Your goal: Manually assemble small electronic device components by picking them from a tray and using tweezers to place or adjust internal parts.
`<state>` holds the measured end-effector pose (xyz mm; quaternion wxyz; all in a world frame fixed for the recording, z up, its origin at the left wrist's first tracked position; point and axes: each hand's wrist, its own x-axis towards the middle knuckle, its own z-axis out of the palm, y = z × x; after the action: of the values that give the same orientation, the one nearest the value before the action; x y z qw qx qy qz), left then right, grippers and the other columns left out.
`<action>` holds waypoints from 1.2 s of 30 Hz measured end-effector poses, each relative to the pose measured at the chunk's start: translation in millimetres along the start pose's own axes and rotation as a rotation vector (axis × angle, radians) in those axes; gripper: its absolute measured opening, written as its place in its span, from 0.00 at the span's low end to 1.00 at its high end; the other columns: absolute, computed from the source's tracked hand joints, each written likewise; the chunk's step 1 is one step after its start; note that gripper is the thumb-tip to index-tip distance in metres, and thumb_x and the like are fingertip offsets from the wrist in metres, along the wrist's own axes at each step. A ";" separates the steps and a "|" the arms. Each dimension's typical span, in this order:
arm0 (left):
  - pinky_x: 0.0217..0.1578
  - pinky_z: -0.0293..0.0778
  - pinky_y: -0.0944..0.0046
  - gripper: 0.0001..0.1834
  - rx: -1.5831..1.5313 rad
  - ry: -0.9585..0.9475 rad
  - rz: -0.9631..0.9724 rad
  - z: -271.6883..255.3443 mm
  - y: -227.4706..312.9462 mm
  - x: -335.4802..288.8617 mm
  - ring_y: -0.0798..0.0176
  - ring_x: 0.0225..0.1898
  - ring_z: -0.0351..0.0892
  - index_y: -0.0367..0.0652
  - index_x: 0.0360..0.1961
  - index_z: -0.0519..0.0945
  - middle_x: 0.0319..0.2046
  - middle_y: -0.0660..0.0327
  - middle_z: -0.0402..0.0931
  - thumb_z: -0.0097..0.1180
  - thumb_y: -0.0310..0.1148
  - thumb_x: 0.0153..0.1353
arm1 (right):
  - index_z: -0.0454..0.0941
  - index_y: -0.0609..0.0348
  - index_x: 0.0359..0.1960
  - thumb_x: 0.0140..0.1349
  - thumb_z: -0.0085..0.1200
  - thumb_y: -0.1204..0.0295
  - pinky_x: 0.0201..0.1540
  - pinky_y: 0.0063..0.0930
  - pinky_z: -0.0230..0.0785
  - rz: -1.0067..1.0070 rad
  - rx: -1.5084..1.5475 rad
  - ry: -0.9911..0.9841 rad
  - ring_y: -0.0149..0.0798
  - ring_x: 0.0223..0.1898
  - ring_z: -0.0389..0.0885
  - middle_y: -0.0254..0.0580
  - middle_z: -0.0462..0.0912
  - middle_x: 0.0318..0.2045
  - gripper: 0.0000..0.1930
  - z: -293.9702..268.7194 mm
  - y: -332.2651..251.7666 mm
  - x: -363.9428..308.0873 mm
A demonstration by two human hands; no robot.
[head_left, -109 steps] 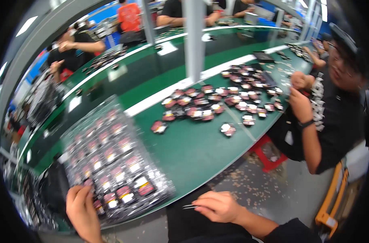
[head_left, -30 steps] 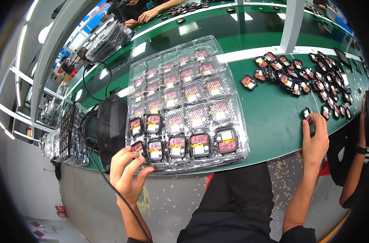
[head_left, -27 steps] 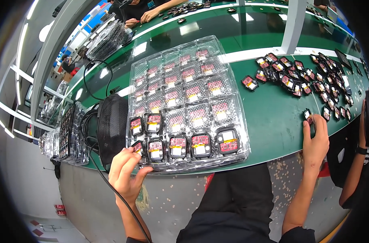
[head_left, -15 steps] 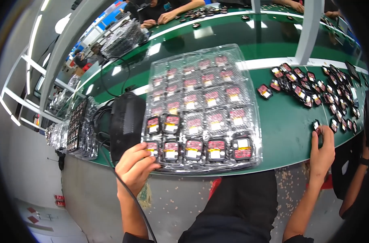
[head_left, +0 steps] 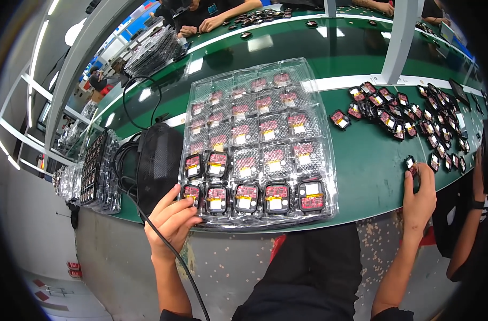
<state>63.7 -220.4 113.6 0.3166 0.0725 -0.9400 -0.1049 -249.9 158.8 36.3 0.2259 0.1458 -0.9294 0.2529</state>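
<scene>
In front of me lies a clear plastic blister tray (head_left: 321, 176) with rows of pockets. Its nearest row holds black-rimmed, watch-shaped electronic modules (head_left: 246, 198) with red circuit boards and white and yellow parts; two more sit at the left of the second row. Red boards also show through the clear plastic farther back. My left hand (head_left: 171, 219) grips the tray's near left corner, a fingertip at the corner module (head_left: 191, 193). Off to the right, my right hand (head_left: 419, 195) has thumb and fingers closed on a single watch-shaped module (head_left: 411, 165) at the green tabletop.
A heap of similar modules (head_left: 391, 115) spreads over the right of the green table (head_left: 361, 182). Beside the tray lie a black mesh pouch (head_left: 159, 160) and a black cable (head_left: 171, 249). Stacked filled trays (head_left: 96, 176) stand at left. A grey post (head_left: 402, 51) rises behind; other people work nearby.
The tray and table have shifted slightly left in view. My left fingers have drawn back a little, uncovering more of the corner module. My right hand stays on its module.
</scene>
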 end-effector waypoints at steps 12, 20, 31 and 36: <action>0.62 0.72 0.37 0.15 -0.009 -0.052 0.060 3.7 2.3 -11.7 0.40 0.54 0.82 0.34 0.42 0.80 0.41 0.48 0.82 0.67 0.36 0.63 | 0.80 0.55 0.45 0.63 0.63 0.71 0.42 0.41 0.79 -0.087 -0.002 0.044 0.52 0.43 0.85 0.40 0.84 0.48 0.10 -11.4 -4.6 2.9; 0.66 0.69 0.36 0.41 0.237 0.266 0.089 26.0 21.9 -16.8 0.34 0.64 0.73 0.31 0.62 0.73 0.62 0.39 0.73 0.50 0.63 0.71 | 0.81 0.53 0.43 0.62 0.67 0.67 0.30 0.40 0.80 -0.031 0.100 -0.026 0.48 0.30 0.86 0.36 0.83 0.47 0.11 -15.7 -1.8 -11.5; 0.73 0.59 0.47 0.31 -0.321 0.840 -0.578 84.9 82.3 -46.7 0.42 0.71 0.65 0.25 0.70 0.64 0.69 0.33 0.62 0.42 0.42 0.80 | 0.84 0.61 0.44 0.57 0.72 0.72 0.35 0.35 0.85 0.042 0.304 -0.053 0.48 0.37 0.89 0.48 0.86 0.48 0.14 -31.9 1.2 -38.6; 0.63 0.67 0.52 0.25 -0.250 0.626 -0.854 110.2 103.7 -89.1 0.50 0.62 0.72 0.33 0.67 0.67 0.59 0.43 0.72 0.51 0.38 0.76 | 0.84 0.62 0.47 0.52 0.77 0.74 0.26 0.19 0.69 -0.006 0.513 0.070 0.27 0.27 0.79 0.48 0.88 0.47 0.20 -39.3 3.5 -46.6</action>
<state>59.5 -85.4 1.5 0.5166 0.4373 -0.6682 -0.3087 -197.8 190.2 42.1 0.2142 0.1922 -0.8262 0.4844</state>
